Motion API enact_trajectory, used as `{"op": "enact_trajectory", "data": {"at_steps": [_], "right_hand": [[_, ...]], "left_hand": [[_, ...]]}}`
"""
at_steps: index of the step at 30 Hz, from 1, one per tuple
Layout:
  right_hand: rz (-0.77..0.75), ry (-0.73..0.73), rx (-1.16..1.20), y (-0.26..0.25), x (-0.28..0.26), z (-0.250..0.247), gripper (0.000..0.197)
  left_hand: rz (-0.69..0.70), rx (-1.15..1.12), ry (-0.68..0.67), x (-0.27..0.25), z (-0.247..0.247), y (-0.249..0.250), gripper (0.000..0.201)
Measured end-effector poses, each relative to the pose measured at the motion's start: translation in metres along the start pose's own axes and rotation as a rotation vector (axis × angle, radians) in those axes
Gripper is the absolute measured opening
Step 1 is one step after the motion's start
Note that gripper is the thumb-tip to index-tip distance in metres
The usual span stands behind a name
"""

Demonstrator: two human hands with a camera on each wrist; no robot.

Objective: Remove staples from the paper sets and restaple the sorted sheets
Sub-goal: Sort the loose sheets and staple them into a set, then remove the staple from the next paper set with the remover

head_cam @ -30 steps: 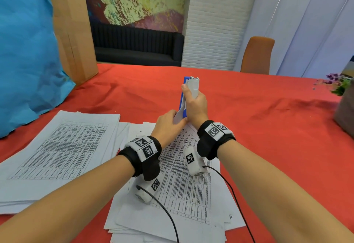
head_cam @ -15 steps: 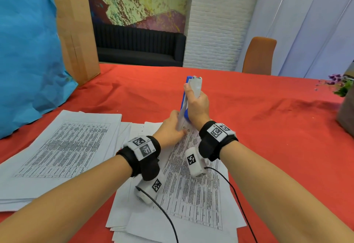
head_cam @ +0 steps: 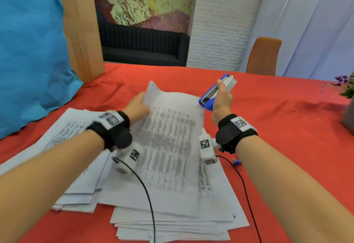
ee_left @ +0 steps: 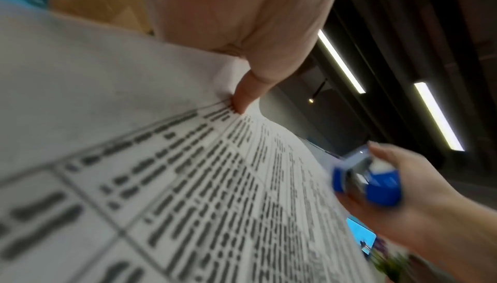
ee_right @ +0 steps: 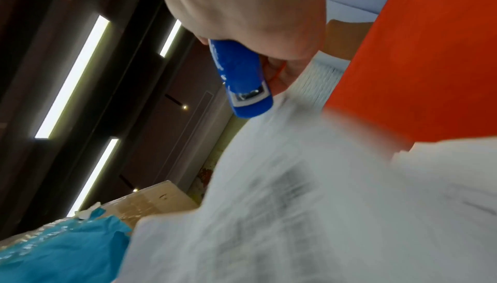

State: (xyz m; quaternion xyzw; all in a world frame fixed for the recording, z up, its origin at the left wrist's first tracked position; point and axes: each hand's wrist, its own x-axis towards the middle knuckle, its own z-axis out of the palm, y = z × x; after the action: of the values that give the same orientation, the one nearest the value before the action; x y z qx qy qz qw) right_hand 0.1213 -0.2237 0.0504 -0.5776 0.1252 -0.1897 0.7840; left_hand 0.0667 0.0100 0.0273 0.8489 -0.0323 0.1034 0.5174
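The left hand (head_cam: 137,106) pinches a printed set (head_cam: 168,137) at its far left corner, lifted over the stacks (head_cam: 172,216). At two o'clock, the right hand (head_cam: 222,102) curls around the blue stapler (head_cam: 216,94), clear of the paper.

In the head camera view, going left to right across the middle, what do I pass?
Blue paper sheet → cardboard box → left hand → lifted printed pages → blue stapler in the right hand → orange chair → purple flowers.
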Motion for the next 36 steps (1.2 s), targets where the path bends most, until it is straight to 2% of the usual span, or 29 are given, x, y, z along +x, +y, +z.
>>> {"op": "enact_trajectory", "data": {"at_steps": [2,4,5,7,10,12,15,17,19,20,22,24,26,27,30,32,34,36], "right_hand": [[-0.005,0.035,-0.199,0.008,0.015,-0.011,0.027],[0.073,0.008,-0.472,0.024,0.027,-0.027,0.043],[0.13,-0.033,-0.617,0.035,0.033,-0.036,0.044],[0.198,-0.123,-0.875,0.057,0.044,-0.053,0.035],[0.204,-0.264,-1.216,0.065,0.043,-0.07,0.029],[0.176,-0.329,-1.465,0.061,0.04,-0.075,0.032],[0.037,-0.19,-1.698,0.055,0.035,-0.07,0.047],[-0.153,-0.186,-1.674,0.051,0.024,-0.056,0.053],[-0.232,-0.353,-1.596,0.05,0.011,-0.04,0.051],[-0.201,-0.464,-1.568,0.052,0.003,-0.033,0.051],[-0.016,-0.688,-1.604,0.059,-0.012,-0.026,0.056],[0.084,-0.808,-1.716,0.068,-0.02,-0.025,0.069],[0.055,-0.843,-1.804,0.072,-0.024,-0.027,0.078],[0.043,-0.847,-1.829,0.072,-0.024,-0.027,0.079],[0.037,-0.848,-1.898,0.072,-0.023,-0.023,0.072],[-0.002,-0.856,-1.947,0.071,-0.028,-0.022,0.077],[-0.026,-0.882,-1.947,0.067,-0.032,-0.024,0.079],[0.047,-0.947,-1.826,0.054,-0.032,-0.031,0.075]], "left_hand": [[-0.083,0.163,0.033,0.015,-0.041,-0.007,0.031],[-0.255,0.386,0.066,0.028,-0.082,-0.023,0.039],[-0.327,0.51,0.09,0.03,-0.101,-0.033,0.04],[-0.387,0.685,0.113,0.028,-0.133,-0.056,0.035],[-0.457,0.772,0.16,0.019,-0.164,-0.092,0.032],[-0.516,0.784,0.219,0.013,-0.168,-0.111,0.034],[-0.509,0.788,0.33,0.012,-0.15,-0.123,0.062],[-0.389,0.759,0.337,0.016,-0.121,-0.11,0.066],[-0.256,0.635,0.141,0.019,-0.08,-0.087,0.053],[-0.248,0.516,0.024,0.02,-0.057,-0.078,0.038],[-0.352,0.231,-0.181,0.016,-0.013,-0.063,0.005],[-0.493,0.071,-0.26,0.018,0.017,-0.058,0.017],[-0.539,0.07,-0.228,0.021,0.034,-0.058,0.029],[-0.543,0.091,-0.193,0.023,0.039,-0.06,0.041],[-0.536,0.264,-0.142,0.023,0.047,-0.06,0.067],[-0.528,0.332,-0.144,0.024,0.054,-0.061,0.066],[-0.481,0.361,-0.11,0.02,0.06,-0.06,0.058],[-0.386,0.452,-0.018,0.018,0.06,-0.063,0.048]]}}
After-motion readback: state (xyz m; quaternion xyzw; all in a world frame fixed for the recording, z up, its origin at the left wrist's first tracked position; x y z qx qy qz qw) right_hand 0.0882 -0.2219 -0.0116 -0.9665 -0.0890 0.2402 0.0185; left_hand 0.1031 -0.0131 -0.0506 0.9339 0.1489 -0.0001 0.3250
